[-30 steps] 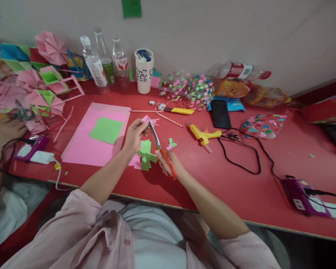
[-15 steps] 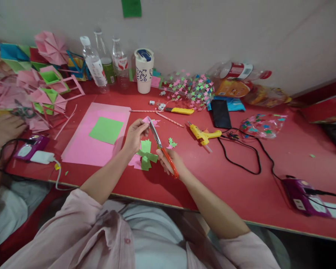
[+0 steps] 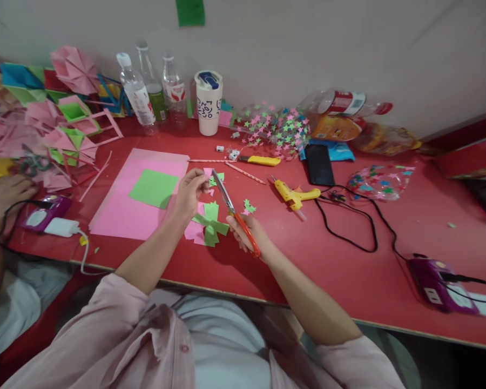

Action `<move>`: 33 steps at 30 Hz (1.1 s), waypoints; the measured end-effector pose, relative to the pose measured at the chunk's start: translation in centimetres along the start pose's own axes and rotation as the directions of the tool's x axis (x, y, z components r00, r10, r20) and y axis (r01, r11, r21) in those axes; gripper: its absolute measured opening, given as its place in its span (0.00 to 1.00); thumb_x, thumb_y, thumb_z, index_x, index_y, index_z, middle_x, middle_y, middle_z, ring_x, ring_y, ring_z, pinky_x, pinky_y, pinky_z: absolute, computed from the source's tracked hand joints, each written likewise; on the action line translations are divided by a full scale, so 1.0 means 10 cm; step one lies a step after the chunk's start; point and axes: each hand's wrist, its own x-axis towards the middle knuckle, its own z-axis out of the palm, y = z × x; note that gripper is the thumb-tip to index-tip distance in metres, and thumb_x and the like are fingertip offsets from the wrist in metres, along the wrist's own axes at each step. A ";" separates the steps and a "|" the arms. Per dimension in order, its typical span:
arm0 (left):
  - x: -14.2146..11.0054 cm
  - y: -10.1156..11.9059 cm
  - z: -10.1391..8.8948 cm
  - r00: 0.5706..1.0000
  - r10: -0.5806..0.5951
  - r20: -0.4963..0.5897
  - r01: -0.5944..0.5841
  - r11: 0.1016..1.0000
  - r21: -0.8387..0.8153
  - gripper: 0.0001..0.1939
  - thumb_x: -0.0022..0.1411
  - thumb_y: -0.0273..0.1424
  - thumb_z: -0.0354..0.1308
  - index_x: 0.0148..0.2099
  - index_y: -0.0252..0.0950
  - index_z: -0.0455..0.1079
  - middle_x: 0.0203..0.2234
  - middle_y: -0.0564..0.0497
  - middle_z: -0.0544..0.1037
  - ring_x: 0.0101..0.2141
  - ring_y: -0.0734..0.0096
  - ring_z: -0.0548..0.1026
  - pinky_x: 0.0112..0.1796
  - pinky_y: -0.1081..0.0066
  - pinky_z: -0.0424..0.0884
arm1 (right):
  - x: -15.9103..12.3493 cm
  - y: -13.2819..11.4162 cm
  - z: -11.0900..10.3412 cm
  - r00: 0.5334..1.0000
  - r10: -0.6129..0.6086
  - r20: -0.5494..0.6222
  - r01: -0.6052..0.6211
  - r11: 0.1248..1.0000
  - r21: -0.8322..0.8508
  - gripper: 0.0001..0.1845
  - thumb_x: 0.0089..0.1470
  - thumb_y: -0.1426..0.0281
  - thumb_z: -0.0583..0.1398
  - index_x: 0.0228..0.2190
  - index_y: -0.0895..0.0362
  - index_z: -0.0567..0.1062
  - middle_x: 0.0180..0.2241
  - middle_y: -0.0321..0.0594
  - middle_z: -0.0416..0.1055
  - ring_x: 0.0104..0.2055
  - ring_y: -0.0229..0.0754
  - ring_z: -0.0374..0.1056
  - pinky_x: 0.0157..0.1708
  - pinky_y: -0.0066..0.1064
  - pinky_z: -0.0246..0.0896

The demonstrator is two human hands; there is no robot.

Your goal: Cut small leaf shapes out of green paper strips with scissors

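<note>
My right hand (image 3: 247,233) grips orange-handled scissors (image 3: 233,210), blades pointing up and left and nearly closed. My left hand (image 3: 190,190) pinches a small piece of pink and green paper (image 3: 210,175) right at the blade tips. Below the hands, green and pink paper scraps (image 3: 208,227) lie on the red table (image 3: 348,259). A small green star cut-out (image 3: 249,206) lies just right of the scissors.
A pink sheet with a green square (image 3: 154,188) lies to the left. A yellow glue gun (image 3: 294,193), a yellow cutter (image 3: 261,160), a black phone (image 3: 319,163), a white cup (image 3: 209,102), bottles (image 3: 140,97) and paper stars (image 3: 279,129) sit behind. Another person's hand (image 3: 4,189) rests far left.
My left hand has shifted slightly left with the small paper piece. The scissors' blades have drawn off the paper a little. The other person's hand at far left has shifted.
</note>
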 end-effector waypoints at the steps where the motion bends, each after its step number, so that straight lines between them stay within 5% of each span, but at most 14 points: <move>1: 0.01 0.01 -0.01 1.000 0.009 -0.020 -0.009 1.000 -0.001 0.06 0.53 0.26 0.54 0.26 0.36 0.61 0.15 0.59 0.65 0.18 0.85 0.63 0.21 0.80 0.59 | 0.00 0.00 0.00 1.000 0.007 0.001 -0.007 1.000 0.000 0.24 0.49 0.48 0.56 0.20 0.54 0.57 0.09 0.24 0.52 0.07 0.30 0.50 0.07 0.22 0.47; 5: 0.03 0.03 -0.03 0.996 0.005 -0.090 -0.004 1.000 0.013 0.06 0.54 0.29 0.55 0.26 0.36 0.62 0.16 0.58 0.65 0.18 0.85 0.63 0.21 0.80 0.59 | 0.01 -0.01 -0.01 0.999 0.035 0.008 -0.035 0.999 -0.005 0.24 0.49 0.48 0.55 0.19 0.54 0.57 0.09 0.24 0.52 0.06 0.30 0.49 0.07 0.22 0.47; 11: 0.02 -0.01 -0.01 0.997 -0.074 0.033 0.074 0.997 0.002 0.08 0.54 0.32 0.56 0.26 0.35 0.64 0.19 0.55 0.70 0.20 0.84 0.67 0.23 0.78 0.62 | 0.01 -0.01 -0.01 0.999 0.018 -0.038 -0.018 1.000 0.001 0.24 0.48 0.49 0.57 0.19 0.54 0.57 0.09 0.25 0.52 0.07 0.30 0.50 0.08 0.22 0.48; 33: 0.03 0.00 -0.02 0.999 0.026 -0.044 -0.026 1.000 0.004 0.06 0.51 0.25 0.55 0.23 0.35 0.64 0.14 0.58 0.67 0.17 0.85 0.65 0.20 0.80 0.60 | -0.05 -0.09 -0.05 0.997 -0.026 0.071 0.034 0.994 -0.108 0.22 0.52 0.51 0.53 0.21 0.55 0.60 0.11 0.26 0.54 0.09 0.30 0.52 0.10 0.24 0.49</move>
